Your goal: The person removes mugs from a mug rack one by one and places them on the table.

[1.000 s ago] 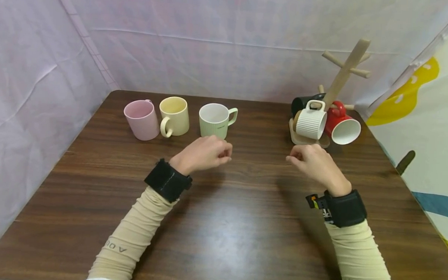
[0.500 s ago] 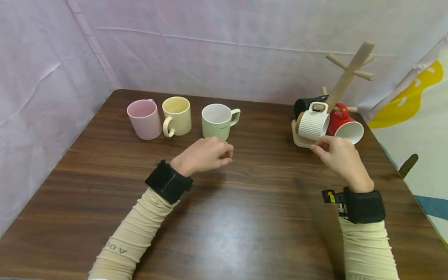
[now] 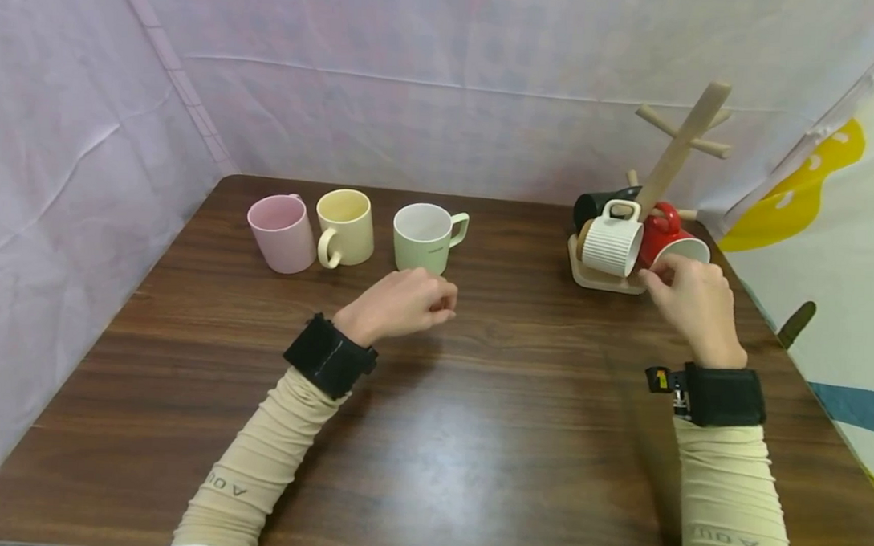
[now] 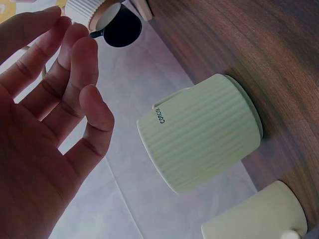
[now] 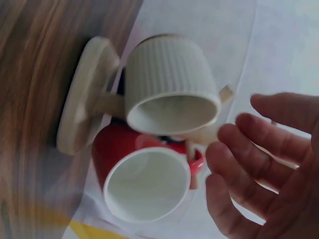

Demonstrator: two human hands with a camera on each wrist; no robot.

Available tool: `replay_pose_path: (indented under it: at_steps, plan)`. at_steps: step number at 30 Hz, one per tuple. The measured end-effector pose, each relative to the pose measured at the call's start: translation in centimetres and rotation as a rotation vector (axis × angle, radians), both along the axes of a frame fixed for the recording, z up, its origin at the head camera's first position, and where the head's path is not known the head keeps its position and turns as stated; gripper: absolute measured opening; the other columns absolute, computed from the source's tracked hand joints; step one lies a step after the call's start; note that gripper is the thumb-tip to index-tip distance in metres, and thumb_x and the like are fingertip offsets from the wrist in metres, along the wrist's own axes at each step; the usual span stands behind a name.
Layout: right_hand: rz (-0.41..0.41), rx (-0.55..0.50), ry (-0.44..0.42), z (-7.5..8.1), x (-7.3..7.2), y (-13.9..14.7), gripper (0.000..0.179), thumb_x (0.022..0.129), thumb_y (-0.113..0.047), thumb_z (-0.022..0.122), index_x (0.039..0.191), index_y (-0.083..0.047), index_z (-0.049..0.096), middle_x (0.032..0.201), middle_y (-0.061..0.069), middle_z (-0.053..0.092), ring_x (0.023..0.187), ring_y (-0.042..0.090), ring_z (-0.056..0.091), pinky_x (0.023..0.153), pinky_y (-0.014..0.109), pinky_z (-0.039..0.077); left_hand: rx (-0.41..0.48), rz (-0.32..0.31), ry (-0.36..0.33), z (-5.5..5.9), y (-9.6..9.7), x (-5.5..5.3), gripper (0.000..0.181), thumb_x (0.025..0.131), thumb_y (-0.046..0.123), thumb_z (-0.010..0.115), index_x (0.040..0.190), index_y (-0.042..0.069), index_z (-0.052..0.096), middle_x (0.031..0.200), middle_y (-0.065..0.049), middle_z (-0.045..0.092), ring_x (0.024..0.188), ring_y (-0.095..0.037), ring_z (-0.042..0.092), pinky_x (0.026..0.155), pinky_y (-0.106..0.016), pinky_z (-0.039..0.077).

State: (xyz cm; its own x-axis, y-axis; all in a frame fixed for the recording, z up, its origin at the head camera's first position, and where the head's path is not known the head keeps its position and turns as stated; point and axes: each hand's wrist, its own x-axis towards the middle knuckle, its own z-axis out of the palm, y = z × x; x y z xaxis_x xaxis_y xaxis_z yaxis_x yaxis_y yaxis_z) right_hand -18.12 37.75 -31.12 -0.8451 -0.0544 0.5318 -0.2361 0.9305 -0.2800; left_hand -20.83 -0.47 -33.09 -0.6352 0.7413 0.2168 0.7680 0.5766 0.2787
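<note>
My right hand (image 3: pixel 696 306) is in front of the red mug (image 3: pixel 662 237), overlapping its white rim in the head view. In the right wrist view its fingers are loosely bent with nothing between them, beside the red mug and the white ribbed mug (image 5: pixel 169 74). Both mugs hang on a wooden mug tree (image 3: pixel 676 145), with a black mug (image 3: pixel 593 210) behind them. My left hand (image 3: pixel 400 304) hovers in front of the light green mug (image 3: pixel 419 244), its fingers loosely curled around nothing. The green mug stands upright, its handle to the right.
Left of the green mug, a yellow mug (image 3: pixel 346 226) and a pink mug (image 3: pixel 282 235) stand upright on the dark wooden table (image 3: pixel 431 433). Pale cloth (image 3: pixel 414 87) hangs behind the table. The mug tree's upper pegs (image 3: pixel 709 146) carry no mugs.
My right hand has moved right and a little forward, from in front of the white ribbed mug to the red one. My left hand has stayed almost still.
</note>
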Motion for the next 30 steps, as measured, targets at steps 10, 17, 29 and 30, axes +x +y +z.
replay_pose_path:
  at_steps: [10,17,29,30]
  plan:
    - [-0.181,-0.101,0.128,-0.8,-0.9,1.2,0.021,0.091,-0.009,0.067,0.091,0.012,0.068,0.089,0.033,0.06,0.082,0.05,0.055,0.07,0.061,0.038,-0.008,0.0,-0.006,0.0,-0.1,0.1,0.01,0.096,0.012,0.069,0.086,0.014,0.07,0.077,0.008,0.063,0.065,-0.006,0.056,0.06,-0.028,0.048]
    - [-0.208,-0.156,0.184,-1.3,-1.4,1.9,0.024,0.09,-0.008,0.068,0.095,0.016,0.066,0.092,0.034,0.056,0.09,0.051,0.052,0.078,0.059,0.036,-0.012,-0.001,0.008,0.1,-0.2,0.1,0.012,0.095,0.011,0.069,0.083,0.014,0.069,0.075,0.008,0.061,0.064,-0.006,0.055,0.059,-0.028,0.048]
    - [-0.273,-0.246,0.014,-2.2,-2.9,2.9,0.068,0.087,-0.016,0.072,0.142,0.011,0.042,0.141,0.037,0.038,0.134,0.051,0.032,0.097,0.069,0.034,-0.028,0.013,0.004,0.2,-0.2,0.3,0.012,0.095,0.012,0.069,0.083,0.015,0.069,0.071,0.009,0.058,0.063,-0.006,0.054,0.059,-0.029,0.047]
    - [-0.28,-0.247,-0.011,-2.3,-3.0,3.0,0.071,0.088,-0.018,0.072,0.145,0.01,0.039,0.143,0.036,0.035,0.135,0.051,0.03,0.097,0.071,0.034,-0.03,0.015,0.007,0.2,-0.2,0.3,0.012,0.095,0.012,0.069,0.083,0.015,0.069,0.071,0.009,0.057,0.064,-0.006,0.054,0.059,-0.029,0.048]
